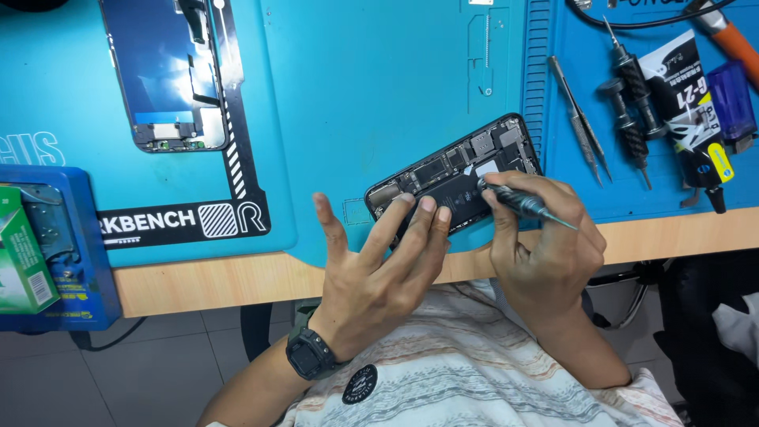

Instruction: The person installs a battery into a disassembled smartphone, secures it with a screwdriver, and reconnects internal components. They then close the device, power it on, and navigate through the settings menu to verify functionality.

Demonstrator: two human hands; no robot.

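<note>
Two hands: both at the desk's [237, 281] front edge, over an opened phone [455, 178].
Far left: blue box [47, 245] at the left edge; detached screen [166, 71] near the back.
Left hand [379, 269]: released, fingertips pressing the opened phone's left end.
Right hand [545, 245]: grasping a screwdriver [518, 199], tip on the phone's inside.
Right corner: tweezers [581, 126], two drivers [632, 95], glue tube [692, 119].
</note>
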